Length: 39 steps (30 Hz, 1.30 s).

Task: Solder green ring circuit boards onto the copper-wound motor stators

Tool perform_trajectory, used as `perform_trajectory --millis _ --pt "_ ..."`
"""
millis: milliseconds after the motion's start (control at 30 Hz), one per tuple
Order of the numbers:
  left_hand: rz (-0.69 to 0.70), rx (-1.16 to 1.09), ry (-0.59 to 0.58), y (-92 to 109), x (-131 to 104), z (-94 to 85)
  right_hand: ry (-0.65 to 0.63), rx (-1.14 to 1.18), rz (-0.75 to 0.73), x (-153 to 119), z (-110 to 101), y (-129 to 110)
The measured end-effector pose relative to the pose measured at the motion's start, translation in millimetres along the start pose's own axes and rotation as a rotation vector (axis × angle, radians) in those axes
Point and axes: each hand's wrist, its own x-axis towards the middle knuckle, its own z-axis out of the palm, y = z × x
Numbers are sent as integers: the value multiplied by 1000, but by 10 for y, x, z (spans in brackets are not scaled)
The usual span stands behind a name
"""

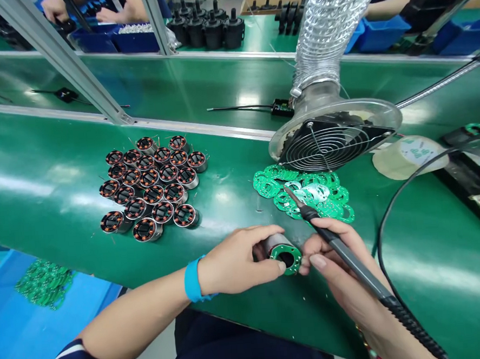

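Observation:
My left hand (245,259), with a blue band at the wrist, grips a metal motor stator (277,241) whose end carries a green ring board (295,256). The board faces toward me. A soldering iron (342,249) lies in my right hand (343,265), its tip pointing up and left over a pile of green ring boards (312,191). The thumb and fingertips of that hand are close together at the right edge of the stator; anything tiny between them cannot be made out. Several stators with copper windings (153,194) stand in a group at the left.
A fume hood with a fan grille (323,144) hangs over the boards. At the right are a round tape roll (411,155) and the iron's black cable. A blue bin (104,296) sits lower left. Metal rails cross behind; other people's hands are at the far bench.

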Motion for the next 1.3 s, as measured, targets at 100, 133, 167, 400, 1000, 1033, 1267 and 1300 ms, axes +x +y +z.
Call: perform_trajectory --millis 100,133,167,400,1000,1033,1267,1300 --pt "-47 -118 -107 9 -2 -3 -103 -7 69 -1 -29 -15" --pt "-46 -116 -130 11 0 -1 -128 -53 80 4 -30 -23" --pt "-48 -108 -147 10 5 1 -142 -117 75 10 -27 -30" --pt "-131 -383 -255 -9 63 -33 -29 -436 -257 -36 41 -42" --pt "-223 -358 -284 232 24 -238 -55 -1067 -817 -41 -436 -246" --pt "-172 -256 -177 320 50 -371 -9 -1186 -752 5 -612 -247" --pt "-149 222 577 783 906 -1290 383 -1247 -138 430 -1689 17" --pt "-155 233 616 799 1090 -1343 432 -1225 -115 449 -1728 70"
